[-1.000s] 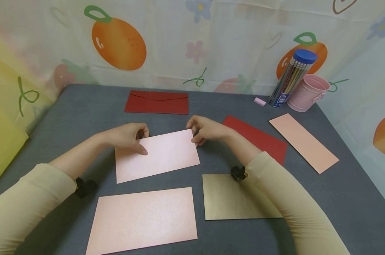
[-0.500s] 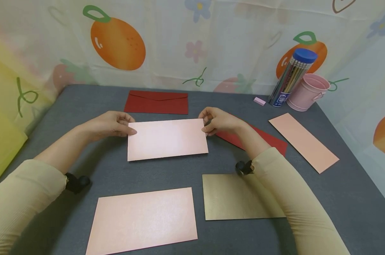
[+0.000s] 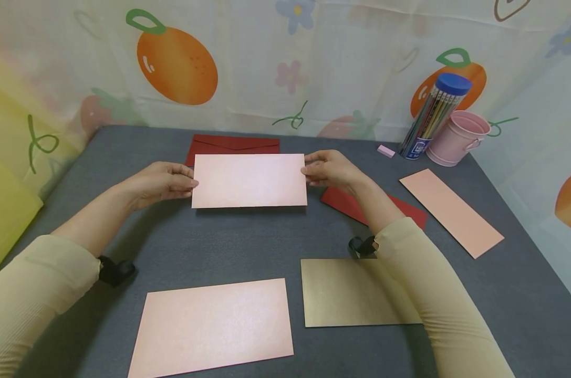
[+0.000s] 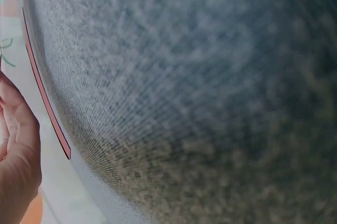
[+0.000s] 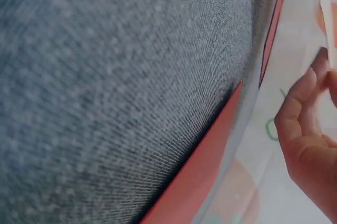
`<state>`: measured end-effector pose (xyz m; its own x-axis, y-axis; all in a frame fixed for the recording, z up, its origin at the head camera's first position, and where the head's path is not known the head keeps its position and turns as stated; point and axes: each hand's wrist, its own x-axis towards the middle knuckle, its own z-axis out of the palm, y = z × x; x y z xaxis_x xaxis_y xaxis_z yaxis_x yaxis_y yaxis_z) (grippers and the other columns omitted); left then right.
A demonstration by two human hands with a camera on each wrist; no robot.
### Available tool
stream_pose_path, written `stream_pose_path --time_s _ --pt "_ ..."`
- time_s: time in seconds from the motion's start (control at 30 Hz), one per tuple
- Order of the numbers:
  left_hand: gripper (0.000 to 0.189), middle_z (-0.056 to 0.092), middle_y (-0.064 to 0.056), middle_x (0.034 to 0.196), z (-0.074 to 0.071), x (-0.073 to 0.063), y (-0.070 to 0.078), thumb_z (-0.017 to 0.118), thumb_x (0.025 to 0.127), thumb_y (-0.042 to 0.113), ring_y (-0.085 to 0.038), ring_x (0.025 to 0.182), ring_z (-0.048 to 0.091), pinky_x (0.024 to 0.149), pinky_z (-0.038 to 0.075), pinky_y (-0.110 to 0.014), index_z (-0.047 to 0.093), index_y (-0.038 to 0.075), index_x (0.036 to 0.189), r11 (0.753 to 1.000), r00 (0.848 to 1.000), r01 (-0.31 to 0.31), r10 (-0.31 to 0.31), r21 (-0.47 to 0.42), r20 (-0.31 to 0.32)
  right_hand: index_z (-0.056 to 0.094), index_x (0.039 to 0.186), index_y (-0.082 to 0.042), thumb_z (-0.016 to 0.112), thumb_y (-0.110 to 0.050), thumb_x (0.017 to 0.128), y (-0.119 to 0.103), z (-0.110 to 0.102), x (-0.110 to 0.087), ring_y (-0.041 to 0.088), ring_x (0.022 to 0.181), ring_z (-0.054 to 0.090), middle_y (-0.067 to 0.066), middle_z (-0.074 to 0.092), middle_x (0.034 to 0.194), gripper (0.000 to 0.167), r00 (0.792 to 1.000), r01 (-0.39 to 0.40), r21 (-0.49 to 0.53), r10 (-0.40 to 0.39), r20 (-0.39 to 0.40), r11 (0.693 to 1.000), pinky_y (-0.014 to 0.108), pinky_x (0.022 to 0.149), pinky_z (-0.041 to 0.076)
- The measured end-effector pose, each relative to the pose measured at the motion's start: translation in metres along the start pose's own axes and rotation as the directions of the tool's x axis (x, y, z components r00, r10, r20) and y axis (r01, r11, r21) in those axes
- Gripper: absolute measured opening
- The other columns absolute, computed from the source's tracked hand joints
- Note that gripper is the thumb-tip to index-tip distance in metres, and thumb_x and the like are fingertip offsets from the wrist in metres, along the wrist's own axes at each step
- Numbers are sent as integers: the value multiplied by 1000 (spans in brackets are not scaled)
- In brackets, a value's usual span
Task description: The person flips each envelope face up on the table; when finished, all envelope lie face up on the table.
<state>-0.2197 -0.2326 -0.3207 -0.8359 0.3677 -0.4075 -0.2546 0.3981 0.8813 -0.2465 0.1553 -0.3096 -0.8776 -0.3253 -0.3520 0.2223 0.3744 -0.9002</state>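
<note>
Pink envelope (image 3: 249, 180): raised above grey tabletop (image 3: 247, 236), before red envelope (image 3: 228, 143); left hand (image 3: 159, 181) pinching left edge, right hand (image 3: 330, 170) pinching right edge.

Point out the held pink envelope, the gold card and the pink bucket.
held pink envelope (image 3: 249, 180), head view, middle of its face.
gold card (image 3: 351, 291), head view, bare middle.
pink bucket (image 3: 450, 143), head view, outer wall.
</note>
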Motion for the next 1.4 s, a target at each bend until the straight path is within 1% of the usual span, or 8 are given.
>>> stream_pose_path --time_s 0.17,0.37,0.57,0.67,0.97,1.07,1.23,1.4 --pt "20 61 11 91 -1 -1 2 60 98 16 0 83 64 87 57 -18 51 5 113 998 998 -19 16 -63 -56 53 137 -1 62 -13 97 -1 -1 0 11 86 67 -1 65 101 43 1000 1 66 0 -19 998 27 87 58" --pt "19 61 11 91 -3 0 2 61 98 16 -1 84 65 87 57 -18 50 7 112 996 998 -36 31 -84 -54 57 128 -2 64 -13 96 0 -1 -1 15 92 67 -2 65 100 35 1000 3 42 -2 -14 999 35 95 57" --pt "6 67 14 92 -8 -5 1 65 96 16 -1 89 69 88 57 -18 65 18 101 986 987 -96 77 -134 -138 61 125 -5 65 -16 95 -2 -2 -2 13 80 64 -4 66 86 31 999 18 109 -15 -31 994 28 85 58" --pt "10 70 14 90 -10 -7 1 67 94 15 -1 89 70 88 57 -17 71 23 91 978 977 -143 114 -154 -182 63 122 -6 65 -15 96 -3 -3 -3 9 73 68 -6 71 77 28 1000 26 171 -25 -10 985 26 81 59" --pt "13 76 9 90 -13 -12 2 68 92 6 -5 84 72 81 59 -21 74 16 86 950 964 -215 171 -225 -202 74 95 -20 64 -12 96 -2 -6 -2 12 90 73 -6 77 93 13 997 -1 237 -17 74 971 29 87 59" --pt "14 77 8 89 -14 -13 3 67 92 6 -7 83 74 80 60 -22 75 16 88 949 966 -215 173 -230 -190 76 92 -20 62 -9 96 -2 -6 -1 13 90 72 -5 76 94 18 997 -13 266 -9 80 964 30 86 59" --pt "18 77 10 91 -16 -14 3 64 96 12 -4 84 73 81 60 -21 78 23 93 968 972 -174 140 -180 -188 77 106 -12 62 -7 95 0 -3 1 15 90 70 -2 76 94 18 994 -7 275 -22 103 961 29 85 60" --pt "17 75 16 88 -17 -12 1 68 94 16 2 80 69 78 59 -18 78 28 87 986 975 -114 88 -122 -204 74 111 -4 63 -6 94 0 2 4 15 83 67 1 71 93 21 997 -23 267 2 75 963 28 80 61"
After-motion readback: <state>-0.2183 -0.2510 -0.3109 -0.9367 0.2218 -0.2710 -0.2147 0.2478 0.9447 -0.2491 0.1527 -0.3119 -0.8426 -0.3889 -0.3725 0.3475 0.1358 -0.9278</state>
